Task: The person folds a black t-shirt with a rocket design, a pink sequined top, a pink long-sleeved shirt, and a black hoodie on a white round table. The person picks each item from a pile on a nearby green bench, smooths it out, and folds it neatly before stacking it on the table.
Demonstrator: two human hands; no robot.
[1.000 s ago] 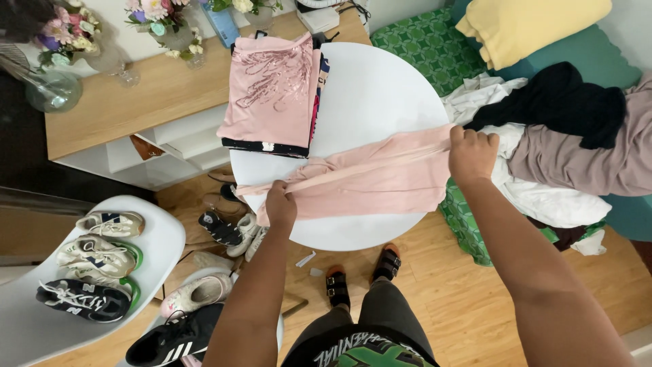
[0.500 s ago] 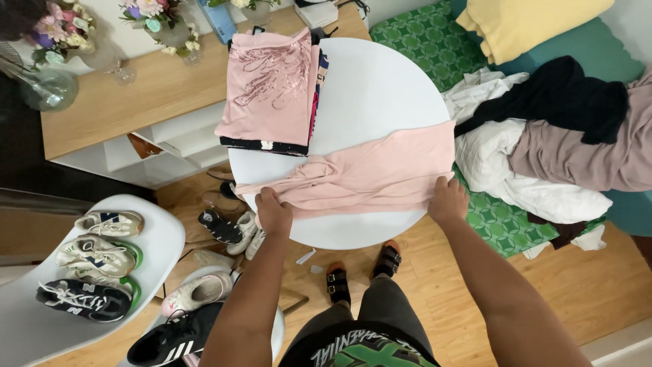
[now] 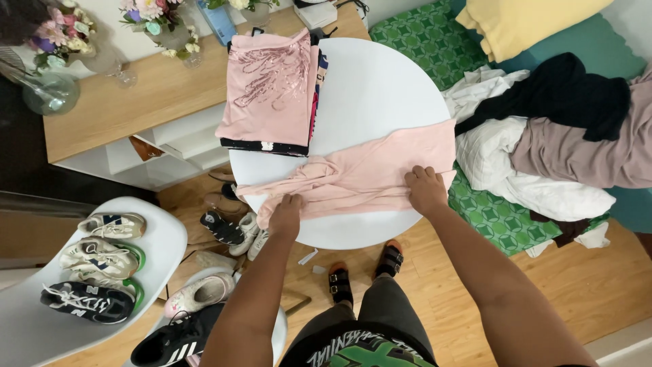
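Both hands press on a pale pink garment (image 3: 360, 178) laid across the near part of the round white desk (image 3: 380, 88). Left hand (image 3: 286, 212) sits on the bunched, wrinkled end of the cloth near the desk's left edge, fingers curled down into the folds and gripping them. Right hand (image 3: 424, 188) rests flat, fingers spread a little, on the garment's near edge toward its right end, pinning the cloth rather than closing round it.

Soft and thin, the pink garment is folded into a long band. Its long axis runs roughly left to right, rising slightly toward the right, where the broad, smooth end reaches the desk's edge. The left end narrows into crumpled gathers.

Farther back on the desk, at its left rim, lies a stack of folded clothes (image 3: 272, 92), topped by a pink shirt with a glittery pattern, dark layers showing beneath. To the right, just beside the desk, a heap of loose laundry (image 3: 543, 149) in white, black and mauve lies on a green patterned cloth (image 3: 421, 37). On the left, a white chair (image 3: 163, 238) carries sneakers (image 3: 95, 257), and more shoes (image 3: 227, 228) lie on the wooden floor (image 3: 611, 285) beneath.
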